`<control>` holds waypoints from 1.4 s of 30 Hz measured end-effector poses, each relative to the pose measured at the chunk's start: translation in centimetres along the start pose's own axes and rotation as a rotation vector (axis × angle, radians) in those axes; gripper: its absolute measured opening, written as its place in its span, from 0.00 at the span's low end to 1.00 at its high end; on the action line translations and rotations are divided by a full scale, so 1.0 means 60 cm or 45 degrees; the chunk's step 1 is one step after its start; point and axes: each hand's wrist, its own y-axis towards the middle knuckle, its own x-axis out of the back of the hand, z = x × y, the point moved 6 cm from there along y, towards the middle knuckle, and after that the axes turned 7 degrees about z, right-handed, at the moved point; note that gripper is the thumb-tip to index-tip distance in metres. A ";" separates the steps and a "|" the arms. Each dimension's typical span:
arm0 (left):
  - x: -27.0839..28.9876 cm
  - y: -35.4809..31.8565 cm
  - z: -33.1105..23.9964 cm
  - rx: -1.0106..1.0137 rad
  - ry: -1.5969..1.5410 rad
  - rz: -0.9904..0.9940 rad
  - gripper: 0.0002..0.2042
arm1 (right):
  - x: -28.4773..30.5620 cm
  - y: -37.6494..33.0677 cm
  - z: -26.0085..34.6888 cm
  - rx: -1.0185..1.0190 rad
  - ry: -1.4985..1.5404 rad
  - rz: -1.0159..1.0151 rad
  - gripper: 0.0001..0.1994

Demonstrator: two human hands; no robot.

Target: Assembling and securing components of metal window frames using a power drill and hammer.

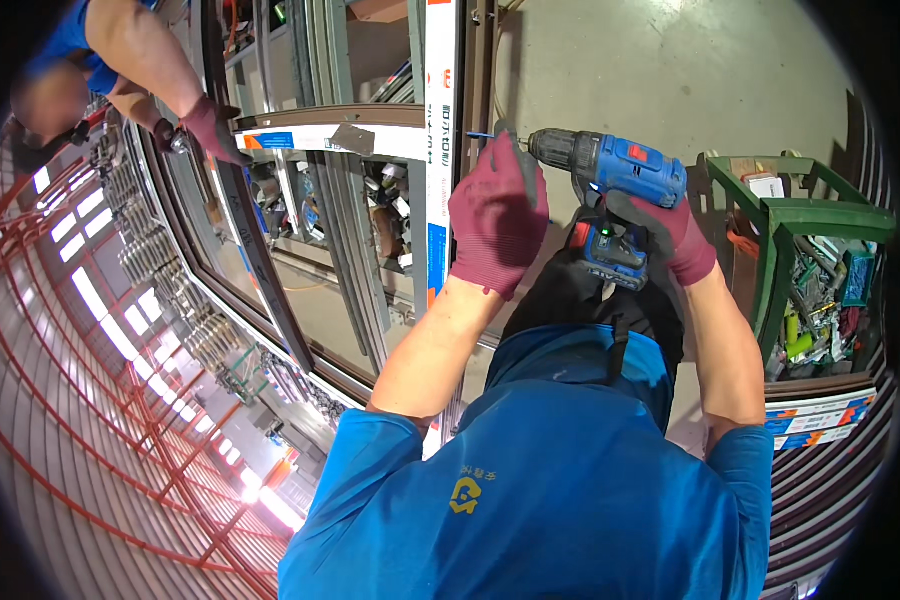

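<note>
My right hand, in a maroon and grey glove, wraps round the handle of a blue and black cordless drill. The drill's black chuck points left, and a small light glows above the battery. Just in front of the chuck is my left hand, in a matching glove, its fingers closed round the drill bit. A thin blue end of that bit shows left of the fingers; the rest is mostly hidden. A white-taped metal frame bar runs beside my left hand.
At upper left a co-worker's gloved hand touches the brown frame. A small flat plate lies on a crossbar. Right of me stands a green metal rack with a bin of loose hardware. Stacked profiles lie below it.
</note>
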 end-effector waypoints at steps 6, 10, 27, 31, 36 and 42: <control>0.082 -0.003 -0.015 -0.093 -0.199 0.039 0.22 | 0.043 0.029 -0.052 -0.019 0.045 0.063 0.19; 0.174 0.086 0.056 -0.053 -0.301 -0.104 0.25 | 0.042 0.039 -0.036 -0.044 0.052 0.264 0.23; 0.073 0.186 0.136 -0.029 -0.073 0.596 0.24 | 0.015 0.076 0.017 0.257 -0.485 0.337 0.17; 0.071 0.185 0.136 -0.160 -0.028 0.612 0.21 | 0.014 0.089 0.033 0.497 -0.689 0.314 0.21; 0.073 0.187 0.130 -0.205 -0.042 0.623 0.20 | 0.010 0.110 0.041 0.662 -0.728 0.378 0.23; 0.072 0.183 0.138 -0.259 -0.048 0.572 0.20 | 0.001 0.123 0.054 0.666 -0.780 0.376 0.22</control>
